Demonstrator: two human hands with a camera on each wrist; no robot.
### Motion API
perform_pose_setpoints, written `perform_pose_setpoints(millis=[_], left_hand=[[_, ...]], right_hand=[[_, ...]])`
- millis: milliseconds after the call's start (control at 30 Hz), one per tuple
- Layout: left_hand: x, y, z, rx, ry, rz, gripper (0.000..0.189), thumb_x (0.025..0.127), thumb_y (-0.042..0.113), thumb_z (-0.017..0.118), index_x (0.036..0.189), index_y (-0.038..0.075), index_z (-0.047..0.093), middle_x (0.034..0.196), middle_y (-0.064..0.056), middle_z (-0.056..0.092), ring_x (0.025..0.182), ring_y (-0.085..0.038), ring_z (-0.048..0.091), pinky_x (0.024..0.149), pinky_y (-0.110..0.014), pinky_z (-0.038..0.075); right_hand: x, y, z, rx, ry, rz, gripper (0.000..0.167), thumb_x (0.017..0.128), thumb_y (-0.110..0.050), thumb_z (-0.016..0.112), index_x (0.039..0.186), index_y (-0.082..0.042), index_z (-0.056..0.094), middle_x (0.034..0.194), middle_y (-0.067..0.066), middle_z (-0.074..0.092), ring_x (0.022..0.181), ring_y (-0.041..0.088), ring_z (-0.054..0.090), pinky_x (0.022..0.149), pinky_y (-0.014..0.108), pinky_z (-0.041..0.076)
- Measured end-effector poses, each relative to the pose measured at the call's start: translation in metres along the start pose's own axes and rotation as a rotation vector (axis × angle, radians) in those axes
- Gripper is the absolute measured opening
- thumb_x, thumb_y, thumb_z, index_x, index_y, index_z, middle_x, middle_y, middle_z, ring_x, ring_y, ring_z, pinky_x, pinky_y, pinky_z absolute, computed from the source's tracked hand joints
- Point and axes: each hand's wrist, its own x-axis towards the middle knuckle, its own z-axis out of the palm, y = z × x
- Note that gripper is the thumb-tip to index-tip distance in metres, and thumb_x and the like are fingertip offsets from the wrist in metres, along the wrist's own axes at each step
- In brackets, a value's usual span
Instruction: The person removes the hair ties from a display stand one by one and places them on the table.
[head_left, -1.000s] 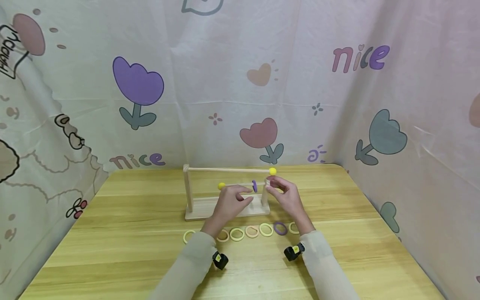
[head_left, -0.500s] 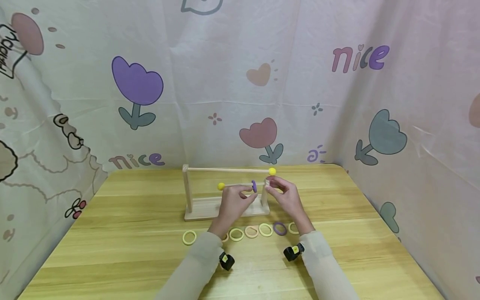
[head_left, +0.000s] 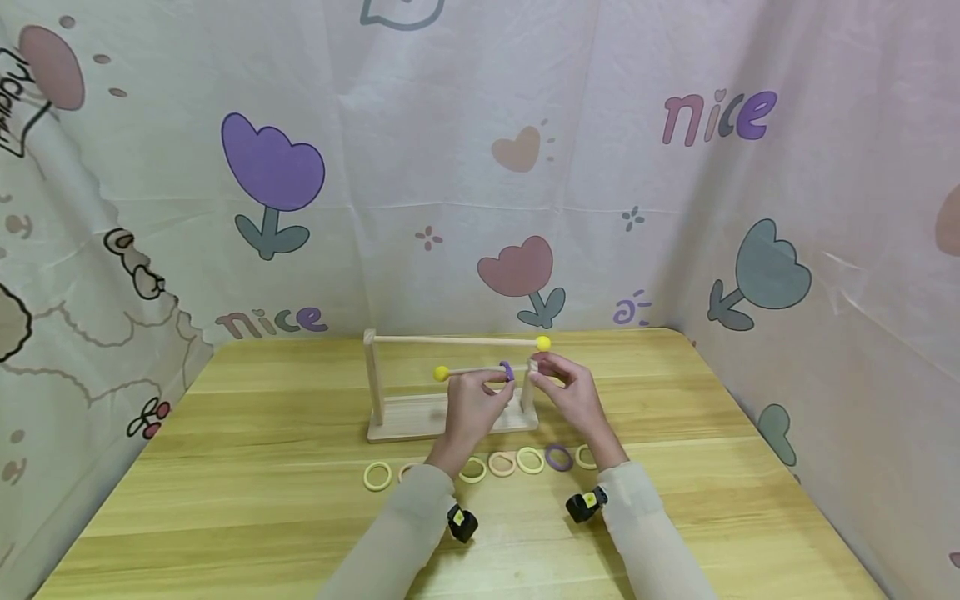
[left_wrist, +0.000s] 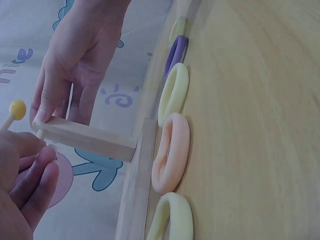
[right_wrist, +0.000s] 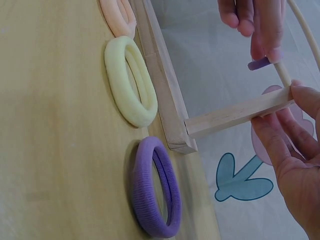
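A wooden rack (head_left: 408, 423) stands on the table, with two rods at different heights, each tipped with a yellow ball. On its lower rod (head_left: 467, 371) hangs a purple hair tie (head_left: 507, 371). My left hand (head_left: 471, 410) pinches that hair tie (right_wrist: 258, 64) between thumb and fingers, close to the short post. The right hand (head_left: 574, 393) grips the top of the short post (right_wrist: 235, 116), thumb on one side and fingers on the other. In the left wrist view, the left hand (left_wrist: 25, 185) hides the hair tie.
A row of hair ties lies on the table in front of the rack: yellow (head_left: 530, 460), peach (head_left: 502, 464) and purple (head_left: 558, 457) among them. My left forearm covers part of the row. The taller post (head_left: 375, 379) rises at the rack's left end. A printed cloth (head_left: 420, 167) hangs behind.
My left hand has moved right along the lower rod and now pinches the purple hair tie, which has tilted a little. The right hand stays on the post.
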Motion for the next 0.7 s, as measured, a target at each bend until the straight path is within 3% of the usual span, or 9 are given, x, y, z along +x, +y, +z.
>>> perform_pose_setpoints(millis=[333, 533, 700], left_hand=[[-0.0013, -0.0006, 0.0046, 0.009, 0.045, -0.038, 0.010, 0.081, 0.009, 0.085, 0.090, 0.006, 0.083, 0.082, -0.007, 0.081, 0.048, -0.010, 0.066, 0.044, -0.010, 0.048], [-0.0025, -0.0006, 0.0054, 0.025, 0.082, -0.058, 0.009, 0.082, 0.008, 0.085, 0.090, 0.004, 0.083, 0.081, -0.008, 0.080, 0.043, -0.006, 0.059, 0.039, -0.008, 0.039], [-0.0032, -0.0006, 0.0030, 0.016, 0.094, -0.037, 0.008, 0.081, 0.006, 0.084, 0.089, 0.002, 0.082, 0.082, -0.010, 0.080, 0.042, -0.008, 0.058, 0.038, -0.005, 0.036]], right_hand=[[-0.0007, -0.0006, 0.0001, 0.008, 0.000, 0.013, 0.031, 0.094, -0.005, 0.074, 0.123, 0.004, 0.070, 0.125, 0.025, 0.071, 0.104, 0.000, 0.067, 0.103, 0.031, 0.057], [0.0002, 0.0010, 0.0011, 0.008, -0.008, 0.012, 0.032, 0.095, -0.006, 0.074, 0.124, 0.005, 0.069, 0.126, 0.025, 0.070, 0.105, 0.001, 0.067, 0.102, 0.028, 0.057], [-0.0001, -0.0007, -0.0005, 0.007, 0.001, 0.025, 0.031, 0.094, -0.006, 0.074, 0.124, 0.004, 0.070, 0.126, 0.024, 0.071, 0.104, 0.000, 0.067, 0.104, 0.036, 0.057]])
